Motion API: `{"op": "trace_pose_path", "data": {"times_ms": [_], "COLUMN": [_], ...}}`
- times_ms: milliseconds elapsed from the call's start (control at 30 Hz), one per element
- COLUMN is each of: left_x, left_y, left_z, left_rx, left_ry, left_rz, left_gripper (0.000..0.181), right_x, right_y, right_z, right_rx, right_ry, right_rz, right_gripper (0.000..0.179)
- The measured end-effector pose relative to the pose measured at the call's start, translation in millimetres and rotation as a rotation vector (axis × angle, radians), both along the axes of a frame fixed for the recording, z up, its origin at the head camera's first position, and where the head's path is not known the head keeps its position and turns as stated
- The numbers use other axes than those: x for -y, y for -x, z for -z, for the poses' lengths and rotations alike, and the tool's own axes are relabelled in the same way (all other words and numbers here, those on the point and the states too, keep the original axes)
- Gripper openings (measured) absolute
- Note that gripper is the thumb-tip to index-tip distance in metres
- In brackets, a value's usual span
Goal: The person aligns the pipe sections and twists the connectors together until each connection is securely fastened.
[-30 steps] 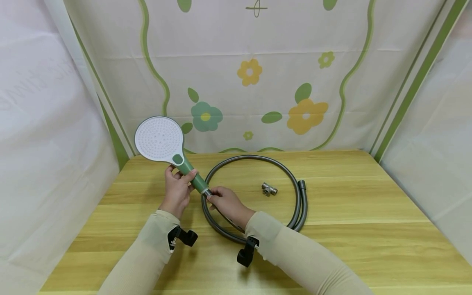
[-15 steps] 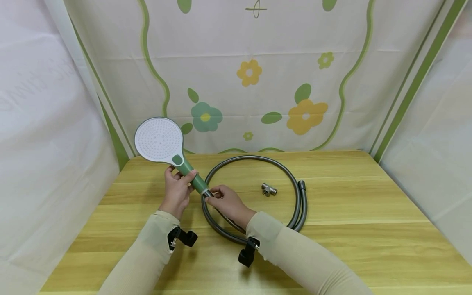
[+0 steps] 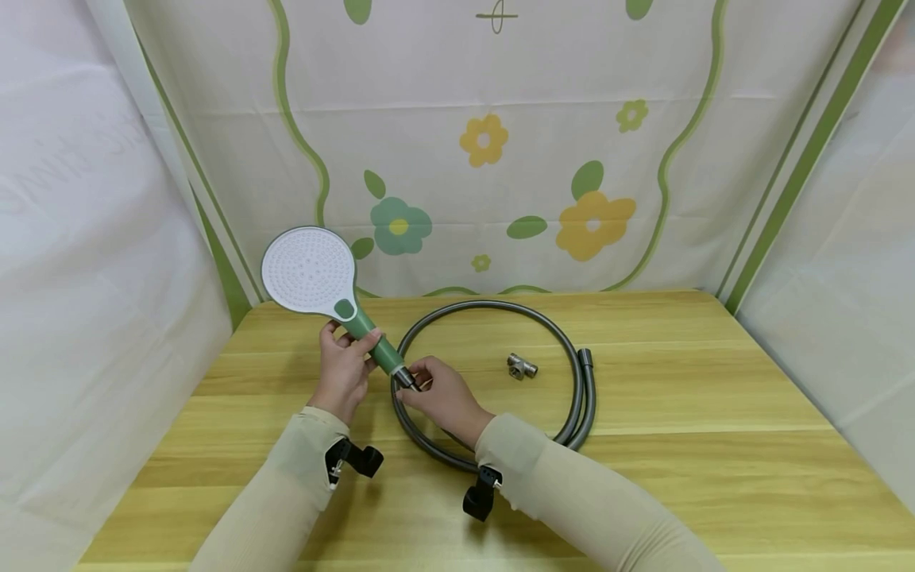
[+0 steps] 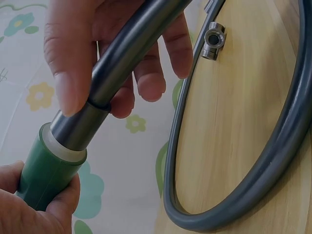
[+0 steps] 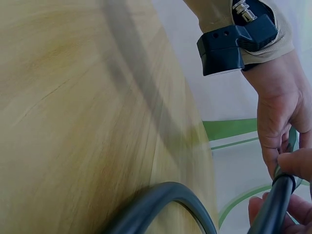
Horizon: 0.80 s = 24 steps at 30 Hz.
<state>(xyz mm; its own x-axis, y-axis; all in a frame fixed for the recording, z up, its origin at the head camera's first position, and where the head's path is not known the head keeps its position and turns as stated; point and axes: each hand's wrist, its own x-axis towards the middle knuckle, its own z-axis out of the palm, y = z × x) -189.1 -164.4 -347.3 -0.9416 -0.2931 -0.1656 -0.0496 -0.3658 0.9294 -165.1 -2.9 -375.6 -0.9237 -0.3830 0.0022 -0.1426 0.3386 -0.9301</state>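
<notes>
In the head view, my left hand (image 3: 345, 367) grips the green handle of a shower head (image 3: 309, 270), its white round face turned toward me and tilted up to the left. A dark grey shower hose (image 4: 131, 53) meets the handle's lower end at its metal collar nut (image 4: 80, 126); a pale ring shows between them in the left wrist view. Thumb and fingers of my right hand (image 3: 446, 401) curl around the hose at that nut, the thumb touching its edge. How firmly they press cannot be told.
On the wooden table (image 3: 715, 445) the rest of the hose lies in a large loop, its free end connector (image 3: 585, 358) at the right. Inside the loop sits a small metal tee fitting (image 3: 521, 366). Floral fabric walls (image 3: 543, 71) enclose the back and sides.
My right hand has slid slightly down and its fingers have loosened, so more of the hose nut shows. The left hand and shower head stay in place.
</notes>
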Motion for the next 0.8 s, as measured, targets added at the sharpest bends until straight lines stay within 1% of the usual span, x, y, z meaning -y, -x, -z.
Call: {"op": "trace_pose_path", "data": {"times_ms": [167, 400, 800], "left_x": [-0.4, 0.3, 1.3], "left_y": [0.0, 0.1, 0.0], "left_z": [-0.4, 0.5, 1.8], "left_rx": [0.0, -0.005, -0.005], "left_ry": [0.005, -0.005, -0.014], "left_rz": [0.004, 0.008, 0.01], "left_gripper": [0.078, 0.079, 0.078], "right_x": [-0.3, 0.7, 2.5], "right_y": [-0.8, -0.9, -0.7], "right_z": [-0.4, -0.4, 0.9], "right_rx": [-0.027, -0.037, 0.003], "right_ry": [0.004, 0.008, 0.025], "right_rz": [0.002, 0.001, 0.011], "right_gripper": [0.026, 0.022, 0.022]}}
